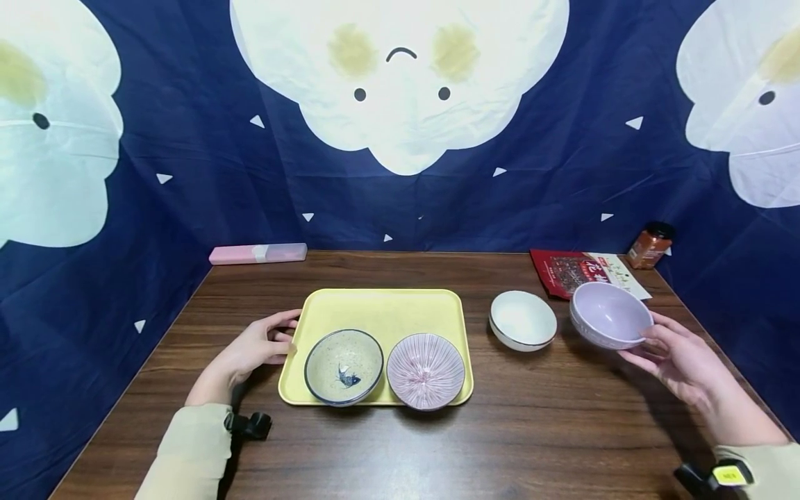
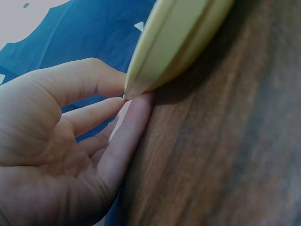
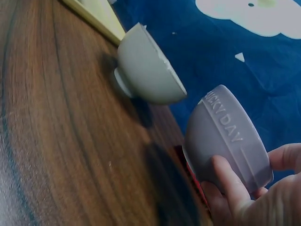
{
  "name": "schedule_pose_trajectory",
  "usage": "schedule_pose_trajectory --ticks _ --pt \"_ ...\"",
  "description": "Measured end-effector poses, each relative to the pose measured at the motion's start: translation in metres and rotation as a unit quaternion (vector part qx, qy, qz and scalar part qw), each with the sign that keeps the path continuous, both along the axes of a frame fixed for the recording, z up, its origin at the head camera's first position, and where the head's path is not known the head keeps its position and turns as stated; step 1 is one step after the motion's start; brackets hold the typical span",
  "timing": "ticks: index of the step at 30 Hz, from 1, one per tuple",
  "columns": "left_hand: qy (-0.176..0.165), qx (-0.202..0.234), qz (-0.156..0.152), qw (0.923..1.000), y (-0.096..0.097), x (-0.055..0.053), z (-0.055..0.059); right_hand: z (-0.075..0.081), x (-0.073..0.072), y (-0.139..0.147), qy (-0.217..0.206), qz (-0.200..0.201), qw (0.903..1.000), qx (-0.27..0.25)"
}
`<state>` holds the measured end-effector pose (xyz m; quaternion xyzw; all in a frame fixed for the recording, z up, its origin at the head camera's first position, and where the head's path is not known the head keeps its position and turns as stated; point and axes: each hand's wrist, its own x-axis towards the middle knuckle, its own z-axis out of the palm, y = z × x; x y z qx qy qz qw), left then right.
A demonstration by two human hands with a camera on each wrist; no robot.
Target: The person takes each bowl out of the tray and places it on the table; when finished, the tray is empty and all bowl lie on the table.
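Observation:
In the head view my left hand (image 1: 253,347) is at the left edge of a yellow tray (image 1: 381,302). Close up in the left wrist view, the fingers and thumb of that hand (image 2: 70,141) pinch the tray's rim (image 2: 160,56). On the tray's near side stand a beige bowl (image 1: 344,361) with a blue fish and a purple-striped bowl (image 1: 426,371). My right hand (image 1: 681,357) grips a lilac bowl (image 1: 609,316) by its right side, holding it above the table. Raised lettering shows on this bowl (image 3: 221,136) in the right wrist view.
A white bowl (image 1: 522,319) stands between the tray and the lilac bowl. Behind lie a red packet (image 1: 559,271) and a jar with a black lid (image 1: 650,246). A pink case (image 1: 259,253) is at the back left. Blue cloth (image 1: 400,208) borders the table.

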<state>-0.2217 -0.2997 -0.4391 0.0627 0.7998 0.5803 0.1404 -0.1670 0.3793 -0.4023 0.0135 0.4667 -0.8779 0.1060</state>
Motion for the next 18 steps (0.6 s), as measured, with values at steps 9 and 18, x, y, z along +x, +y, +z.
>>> schedule_pose_trajectory --ticks 9,18 --pt "-0.005 -0.004 0.004 1.0000 0.000 0.000 0.000 -0.011 -0.003 0.003 -0.045 -0.035 0.9965 0.061" --pt "-0.004 -0.006 0.005 1.0000 0.001 0.000 0.002 -0.017 -0.004 0.007 -0.059 -0.049 0.9945 0.072"
